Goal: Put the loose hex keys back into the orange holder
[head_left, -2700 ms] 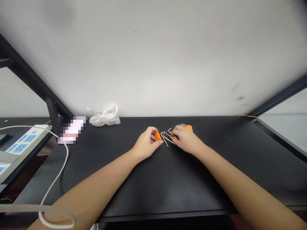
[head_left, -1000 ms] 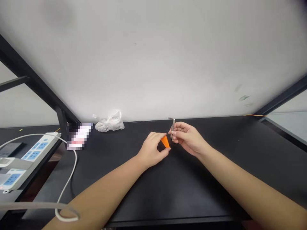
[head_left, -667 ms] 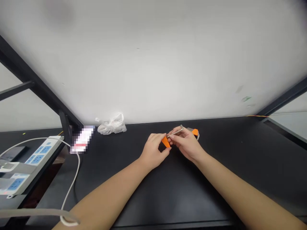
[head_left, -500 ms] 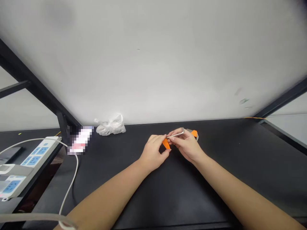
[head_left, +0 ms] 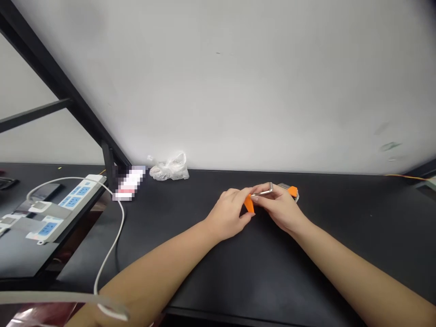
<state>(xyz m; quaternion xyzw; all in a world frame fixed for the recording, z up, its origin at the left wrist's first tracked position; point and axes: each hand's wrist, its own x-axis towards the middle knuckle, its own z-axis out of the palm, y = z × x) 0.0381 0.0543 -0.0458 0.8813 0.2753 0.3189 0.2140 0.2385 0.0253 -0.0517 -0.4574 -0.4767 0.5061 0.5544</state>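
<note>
Over the middle of the black table, my left hand (head_left: 229,214) pinches a small orange piece (head_left: 250,205) between thumb and fingers; its kind I cannot make out. Close beside it, my right hand (head_left: 282,206) is closed on an L-shaped metal hex key (head_left: 264,192). The key's long arm points left toward the orange piece, and its short bent end sticks up on the right. Whether its tip touches the piece is hidden by the fingers. Just behind my right hand lies an orange holder with several metal keys (head_left: 293,191), partly covered by that hand.
A clear plastic bag (head_left: 170,167) lies against the wall, beside a blurred-out flat item (head_left: 131,184). To the left, a power strip (head_left: 73,202) sits by the black frame post (head_left: 109,165). A white cable (head_left: 120,231) loops across the table's left side.
The camera view has turned a little left, so things appear shifted right. Both hands keep their hold on the orange piece and the hex key, with little visible movement.
</note>
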